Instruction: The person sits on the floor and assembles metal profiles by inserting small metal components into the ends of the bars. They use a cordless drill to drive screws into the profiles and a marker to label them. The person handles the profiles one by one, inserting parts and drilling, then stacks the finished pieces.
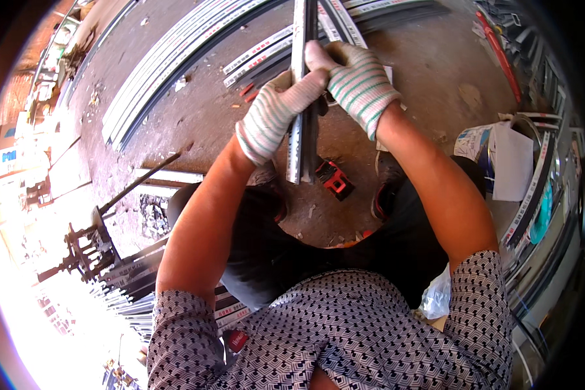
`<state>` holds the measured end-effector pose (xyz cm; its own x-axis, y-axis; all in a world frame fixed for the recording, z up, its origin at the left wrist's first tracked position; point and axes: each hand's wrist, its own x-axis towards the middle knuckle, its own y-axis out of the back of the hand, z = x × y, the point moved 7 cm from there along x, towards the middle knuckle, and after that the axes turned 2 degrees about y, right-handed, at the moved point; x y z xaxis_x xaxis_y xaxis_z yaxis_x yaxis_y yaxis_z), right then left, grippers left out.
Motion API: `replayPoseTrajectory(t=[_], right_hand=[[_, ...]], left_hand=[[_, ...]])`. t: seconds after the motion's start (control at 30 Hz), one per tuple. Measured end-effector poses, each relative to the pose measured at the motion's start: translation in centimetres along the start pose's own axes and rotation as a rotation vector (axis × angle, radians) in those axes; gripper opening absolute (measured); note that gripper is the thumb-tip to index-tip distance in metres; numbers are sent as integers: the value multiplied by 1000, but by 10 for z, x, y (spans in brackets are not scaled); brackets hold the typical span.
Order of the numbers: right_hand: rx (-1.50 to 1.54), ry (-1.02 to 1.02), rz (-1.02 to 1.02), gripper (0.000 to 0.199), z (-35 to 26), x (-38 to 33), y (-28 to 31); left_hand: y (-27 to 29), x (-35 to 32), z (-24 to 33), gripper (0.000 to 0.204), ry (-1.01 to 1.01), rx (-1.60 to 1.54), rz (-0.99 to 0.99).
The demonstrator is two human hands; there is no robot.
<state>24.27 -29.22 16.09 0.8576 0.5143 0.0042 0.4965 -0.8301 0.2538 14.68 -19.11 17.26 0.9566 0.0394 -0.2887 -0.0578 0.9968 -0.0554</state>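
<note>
Both my hands wear white knit gloves with green stripes. My left hand (274, 114) and my right hand (356, 81) are closed together around a long grey metal profile bar (301, 149) that stands nearly upright in front of me. The bar's lower end hangs just above the floor between my knees, beside a small red and black tool (335, 179) lying on the ground. The bar's top runs out of the picture's upper edge.
Long metal profiles (169, 68) lie in rows on the dusty concrete floor ahead. More bars are stacked at lower left (127, 286), next to a dark metal press-like tool with a lever (88, 244). A paper-wrapped can (494, 156) and leaning profiles stand at right.
</note>
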Motion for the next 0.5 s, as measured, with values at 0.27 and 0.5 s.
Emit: replayPoseTrajectory(t=[0.27, 0.5], right_hand=[[-138, 19, 4, 56, -30, -15, 29], [21, 358, 303, 29, -53, -105, 133]], left_hand=[[-2, -2, 8, 56, -97, -119, -2], [18, 13, 4, 71, -23, -515, -9]])
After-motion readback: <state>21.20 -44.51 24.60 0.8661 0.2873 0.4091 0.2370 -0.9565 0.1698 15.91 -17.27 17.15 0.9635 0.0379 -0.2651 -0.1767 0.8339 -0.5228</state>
